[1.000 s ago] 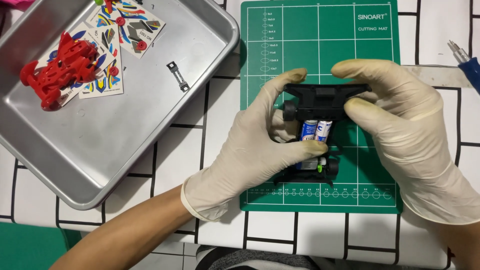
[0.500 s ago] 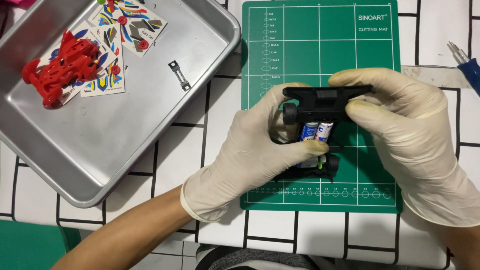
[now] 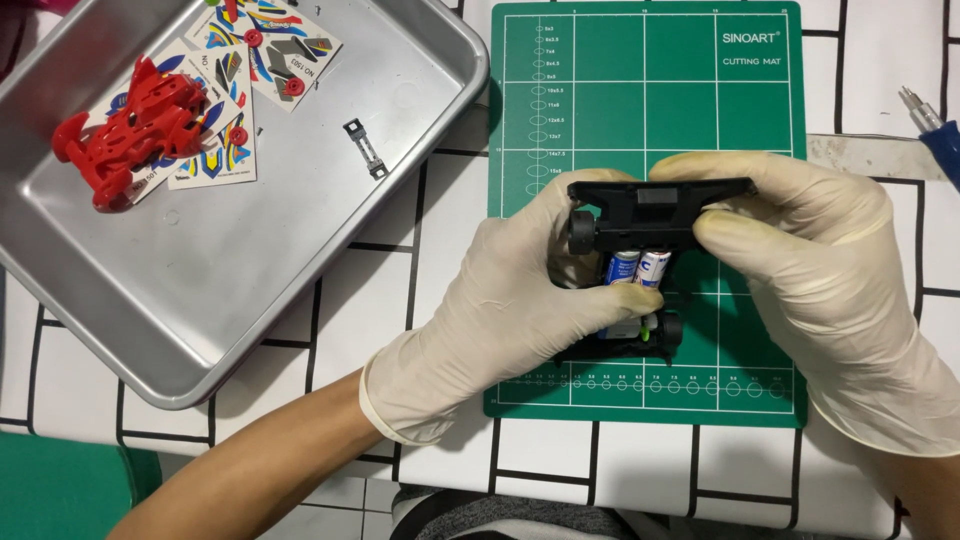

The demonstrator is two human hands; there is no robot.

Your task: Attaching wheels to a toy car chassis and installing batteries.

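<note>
Two gloved hands grip a black toy car chassis (image 3: 650,215) over a green cutting mat (image 3: 750,120). The left hand (image 3: 510,300) curls around the chassis's nine o'clock side, fingers pressed against its underside near two blue-and-white batteries (image 3: 637,268) seated in the frame. The right hand (image 3: 810,270) closes on the three o'clock end, thumb and fingers pinching the black plate. At ten o'clock, well apart, a metal tray (image 3: 250,280) holds a red car body (image 3: 130,130), sticker sheets (image 3: 285,45) and a small metal clip (image 3: 364,148). A blue-handled tool (image 3: 930,125) lies at two o'clock.
</note>
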